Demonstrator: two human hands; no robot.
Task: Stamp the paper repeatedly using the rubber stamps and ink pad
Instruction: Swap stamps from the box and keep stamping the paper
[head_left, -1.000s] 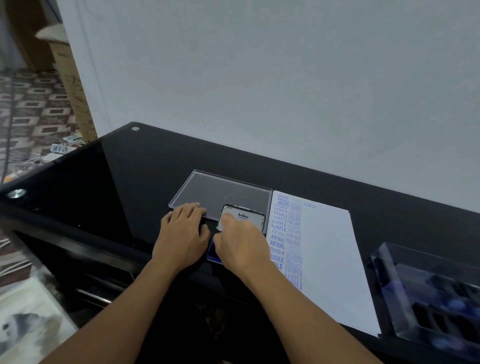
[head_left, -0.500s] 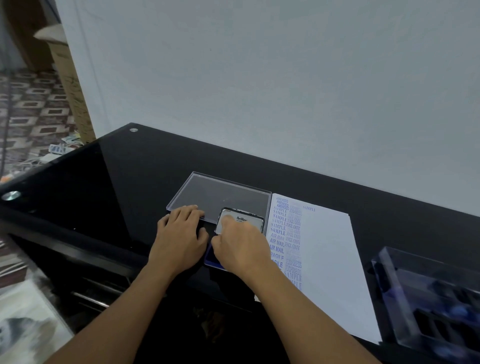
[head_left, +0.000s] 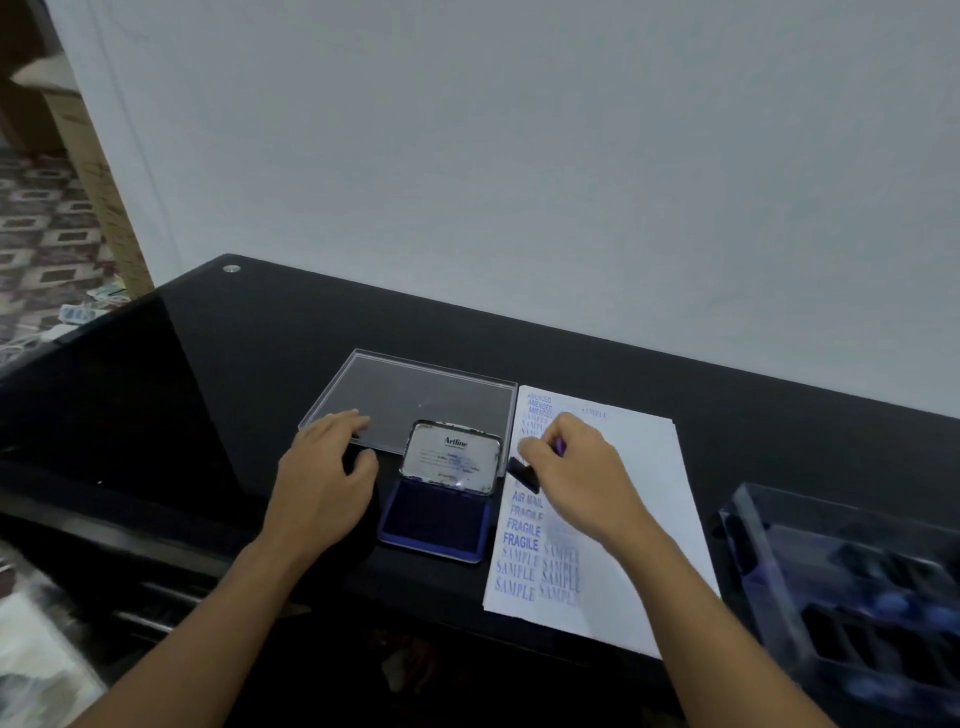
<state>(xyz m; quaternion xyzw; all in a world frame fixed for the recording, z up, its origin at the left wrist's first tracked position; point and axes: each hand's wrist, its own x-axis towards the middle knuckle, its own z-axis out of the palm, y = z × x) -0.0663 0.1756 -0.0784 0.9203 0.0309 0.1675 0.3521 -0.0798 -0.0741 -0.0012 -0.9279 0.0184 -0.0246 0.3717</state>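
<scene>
A white paper (head_left: 641, 499) lies on the black table, its left side covered with columns of blue stamped words. To its left sits an open ink pad (head_left: 435, 522) with a blue pad and a raised metal lid. My right hand (head_left: 582, 486) hovers over the paper's left columns and pinches a rubber stamp (head_left: 523, 473) with a dark base and purple handle. My left hand (head_left: 322, 478) rests flat on the table left of the ink pad, fingers relaxed and holding nothing.
A clear plastic lid (head_left: 415, 395) lies flat behind the ink pad. A clear stamp case (head_left: 852, 597) with dark compartments and several stamps stands at the right. A white wall runs close behind the table (head_left: 249, 364). The table's front edge is near my arms.
My right hand has lifted off the ink pad with the stamp and moved right over the paper. My left hand stays beside the pad.
</scene>
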